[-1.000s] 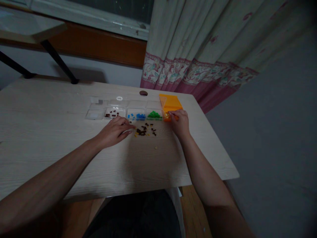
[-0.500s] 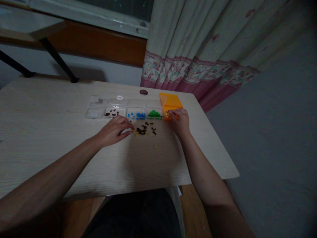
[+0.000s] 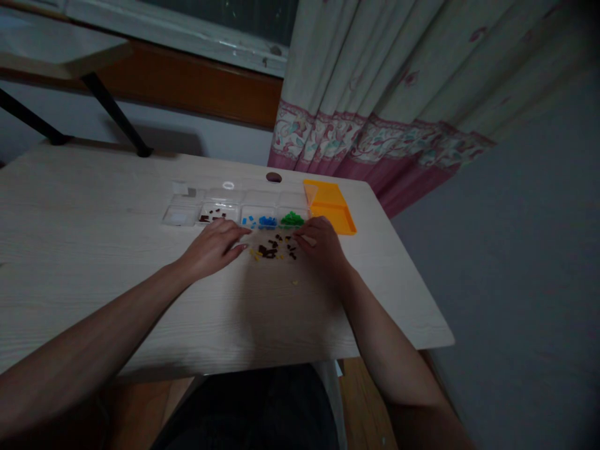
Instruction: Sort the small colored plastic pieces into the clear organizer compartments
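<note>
A small heap of dark brown and yellow beads [image 3: 273,248] lies loose on the pale wooden table [image 3: 94,250]. My left hand [image 3: 214,245] rests on the table just left of the heap, fingers stretched toward it, holding nothing that I can see. On the heap's right edge lies my right hand [image 3: 320,240], its fingers curled down onto the beads; what they pinch is hidden. Behind the heap stands a clear compartment box [image 3: 225,209] holding brown, blue [image 3: 262,220] and green beads [image 3: 292,218]. Its orange lid [image 3: 330,206] lies open at the right end.
A single yellow bead [image 3: 295,282] lies apart, nearer to me. The table has a cable hole [image 3: 274,177] at the back and its right edge [image 3: 412,281] drops off beside a grey wall. A patterned curtain [image 3: 375,94] hangs behind. My dark-clothed lap [image 3: 253,406] is below the front edge.
My right hand has left the orange end of the box and moved left and toward me onto the loose beads. My left hand has barely shifted.
</note>
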A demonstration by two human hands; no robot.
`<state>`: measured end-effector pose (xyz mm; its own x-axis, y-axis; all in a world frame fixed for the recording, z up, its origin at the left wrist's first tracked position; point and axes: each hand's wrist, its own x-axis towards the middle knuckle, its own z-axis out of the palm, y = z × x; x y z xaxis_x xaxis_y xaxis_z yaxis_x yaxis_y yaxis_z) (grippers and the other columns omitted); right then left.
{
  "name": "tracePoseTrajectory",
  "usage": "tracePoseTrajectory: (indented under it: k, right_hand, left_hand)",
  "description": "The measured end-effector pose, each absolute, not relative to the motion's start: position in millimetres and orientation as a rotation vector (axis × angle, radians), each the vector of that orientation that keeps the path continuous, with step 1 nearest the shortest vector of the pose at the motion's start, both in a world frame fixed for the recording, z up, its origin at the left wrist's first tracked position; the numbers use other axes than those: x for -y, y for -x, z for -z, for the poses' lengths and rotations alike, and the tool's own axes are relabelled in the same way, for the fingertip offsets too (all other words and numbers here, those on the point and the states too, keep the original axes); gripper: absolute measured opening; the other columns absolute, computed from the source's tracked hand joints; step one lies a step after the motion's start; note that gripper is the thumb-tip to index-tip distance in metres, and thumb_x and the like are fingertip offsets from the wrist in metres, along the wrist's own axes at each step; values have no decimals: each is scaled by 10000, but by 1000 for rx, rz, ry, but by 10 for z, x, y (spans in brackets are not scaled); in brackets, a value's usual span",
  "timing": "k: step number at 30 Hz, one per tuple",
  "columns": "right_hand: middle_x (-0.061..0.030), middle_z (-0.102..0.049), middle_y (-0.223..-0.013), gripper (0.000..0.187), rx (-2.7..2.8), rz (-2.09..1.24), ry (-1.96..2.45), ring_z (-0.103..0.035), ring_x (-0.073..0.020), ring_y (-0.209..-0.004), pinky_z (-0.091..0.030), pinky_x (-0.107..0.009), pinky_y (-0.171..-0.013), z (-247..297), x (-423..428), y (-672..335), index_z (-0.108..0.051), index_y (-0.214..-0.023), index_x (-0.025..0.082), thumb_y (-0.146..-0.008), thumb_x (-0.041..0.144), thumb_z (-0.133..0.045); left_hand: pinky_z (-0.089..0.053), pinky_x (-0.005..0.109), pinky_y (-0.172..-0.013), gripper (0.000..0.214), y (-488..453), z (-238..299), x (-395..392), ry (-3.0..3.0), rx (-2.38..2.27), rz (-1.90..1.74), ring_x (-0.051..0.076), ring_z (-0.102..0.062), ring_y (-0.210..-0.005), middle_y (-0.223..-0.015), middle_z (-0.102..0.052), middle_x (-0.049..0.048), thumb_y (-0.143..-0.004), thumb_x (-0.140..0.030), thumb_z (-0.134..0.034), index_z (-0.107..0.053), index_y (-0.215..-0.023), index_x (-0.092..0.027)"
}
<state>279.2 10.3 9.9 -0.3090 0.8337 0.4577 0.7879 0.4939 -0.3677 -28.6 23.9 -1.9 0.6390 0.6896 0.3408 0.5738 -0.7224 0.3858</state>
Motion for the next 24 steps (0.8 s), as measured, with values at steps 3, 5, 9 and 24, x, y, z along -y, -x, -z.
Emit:
tracePoseTrajectory:
  k: [3,5,9,24]
  right_hand:
    - [-55,-690,-881,164,2163,-107,1305,-586,-231,-898,-464,-397,-857,-89,-80,-2757,-773,-866,275,-907,333,-625]
    - [-58,-690,-883,168,2158,-101,1297,-585,-231,-903,-464,-394,-856,-91,-74,-2759,-772,-874,268,-913,329,-621]
    - [-58,-686,-882,163,2151,-107,1308,-582,-231,-900,-465,-389,-841,-89,-75,-2779,-772,-874,272,-912,329,-624]
    - [-54,-698,-885,161,2181,-151,1276,-600,-235,-895,-475,-403,-846,-89,-66,-2766,-776,-883,290,-914,332,-623]
  left_hand:
    - [-435,424,-930,385,289,32,-243,-2636,-1099,-677,265,-537,-1006,-1052,-624,97,-974,-380,-485,-602,-1292,-197]
    - [-431,423,-939,375,290,37,-245,-2651,-1106,-672,265,-536,-1019,-1054,-623,98,-979,-378,-477,-613,-1276,-194]
    - [-426,425,-949,325,291,28,-242,-2643,-1067,-681,264,-542,-1034,-1070,-631,94,-980,-381,-479,-653,-1196,-211]
    - [-431,404,-905,242,283,9,-245,-2597,-1036,-703,246,-545,-984,-993,-631,78,-986,-381,-490,-646,-979,-197]
